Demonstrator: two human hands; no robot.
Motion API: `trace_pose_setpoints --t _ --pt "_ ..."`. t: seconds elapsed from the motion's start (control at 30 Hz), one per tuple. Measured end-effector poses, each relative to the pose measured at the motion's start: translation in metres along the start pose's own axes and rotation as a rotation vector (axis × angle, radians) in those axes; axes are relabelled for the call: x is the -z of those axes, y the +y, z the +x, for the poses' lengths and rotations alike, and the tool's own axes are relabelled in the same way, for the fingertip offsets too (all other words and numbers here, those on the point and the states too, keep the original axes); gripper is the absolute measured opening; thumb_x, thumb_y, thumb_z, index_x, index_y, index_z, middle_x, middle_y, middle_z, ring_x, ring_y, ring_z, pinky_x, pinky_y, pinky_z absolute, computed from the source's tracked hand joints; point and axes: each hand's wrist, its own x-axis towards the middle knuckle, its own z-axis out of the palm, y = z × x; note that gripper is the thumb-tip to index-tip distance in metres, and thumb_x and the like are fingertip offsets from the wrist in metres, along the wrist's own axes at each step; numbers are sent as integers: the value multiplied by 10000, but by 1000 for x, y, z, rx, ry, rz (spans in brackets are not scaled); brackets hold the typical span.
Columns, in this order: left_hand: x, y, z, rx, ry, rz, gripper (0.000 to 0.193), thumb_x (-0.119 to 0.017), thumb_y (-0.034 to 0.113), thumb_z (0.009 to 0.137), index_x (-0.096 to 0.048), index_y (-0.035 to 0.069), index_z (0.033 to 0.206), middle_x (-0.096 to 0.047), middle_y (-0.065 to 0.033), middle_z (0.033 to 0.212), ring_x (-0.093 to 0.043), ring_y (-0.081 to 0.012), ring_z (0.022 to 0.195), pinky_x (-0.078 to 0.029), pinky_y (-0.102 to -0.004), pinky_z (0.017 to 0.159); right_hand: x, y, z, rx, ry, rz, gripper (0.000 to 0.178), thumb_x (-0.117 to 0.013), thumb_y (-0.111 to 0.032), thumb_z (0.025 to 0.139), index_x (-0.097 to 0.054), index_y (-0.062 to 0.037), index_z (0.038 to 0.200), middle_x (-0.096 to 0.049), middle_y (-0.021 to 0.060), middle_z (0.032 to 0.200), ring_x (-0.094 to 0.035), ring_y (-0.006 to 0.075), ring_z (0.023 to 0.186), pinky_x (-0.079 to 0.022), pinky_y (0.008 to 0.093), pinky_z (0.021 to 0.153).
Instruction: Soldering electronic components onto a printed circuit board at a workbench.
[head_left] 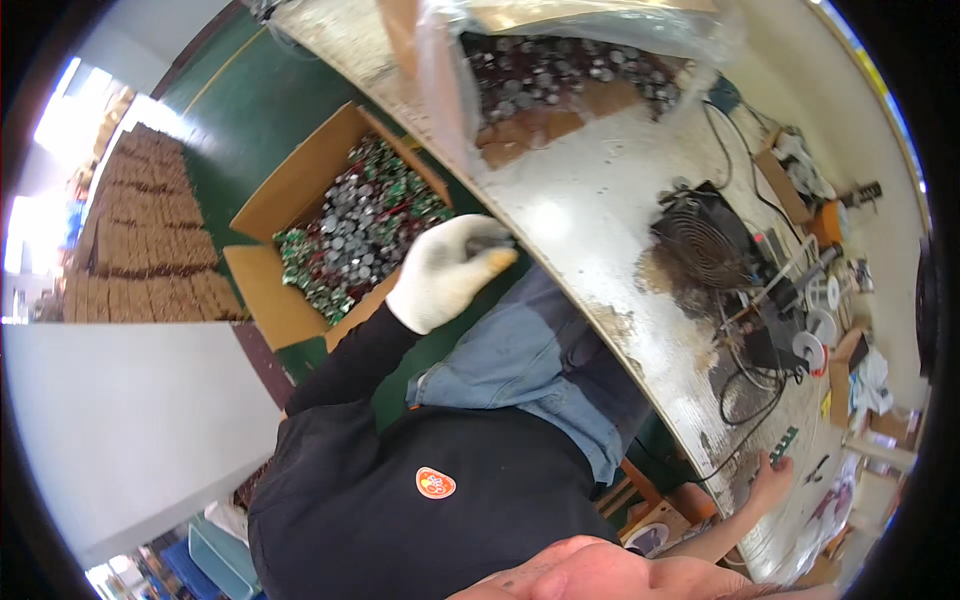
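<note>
My left hand (440,275), in a white glove with a yellowed thumb, hovers between an open cardboard box (262,290) and the edge of the workbench (550,215). Its thumb and fingers curl together in a pinch; what lies at the fingertips, if anything, I cannot make out. Inside the box, left of the glove, is a heap of small electronic parts (350,220): silver round pieces, green boards and dark red wires. My right hand is out of sight.
A plastic-lined carton (440,80) of similar parts stands on the bench's far end. Further right are a round black fan (700,240), loose cables and spools. At lower right, a co-worker's bare hand (770,483) holds a green circuit board (784,446). Stacked brown cartons (145,220) stand far left.
</note>
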Motion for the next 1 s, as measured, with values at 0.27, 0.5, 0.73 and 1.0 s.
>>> trace_pose_setpoints --t 0.27,0.5,0.73,1.0 --pt "-59 19 179 -63 380 1279 763 -630 525 796 -438 7 1322 -420 -296 1341 -426 -444 1231 -338 -553 1012 -2 -14 -22 54 11 111 380 -725 -307 786 -584 -22 994 -606 146 830 -588 344 779 -452 422 694" --pt "-61 3 204 83 420 1363 582 -588 561 822 -569 80 1148 -534 -181 1167 -493 -356 1129 -400 -489 896 -20 -2 -29 -45 1 391 310 -710 -254 830 -593 -17 992 -542 28 707 -487 128 603 -386 289 542" --pt "-88 -4 162 -98 237 1304 402 -583 434 859 -629 49 967 -596 -176 995 -615 -331 918 -448 -457 822 -11 5 -24 12 -121 447 229 -688 -177 830 -618 -4 963 -526 14 681 -456 107 586 -374 267 541" --pt "-111 -2 118 -421 153 856 475 -717 330 762 -615 17 1104 -600 -163 1045 -601 -303 964 -468 -401 862 24 -24 -51 -94 98 339 227 -615 35 804 -622 -10 1026 -662 93 863 -581 169 731 -455 285 646"
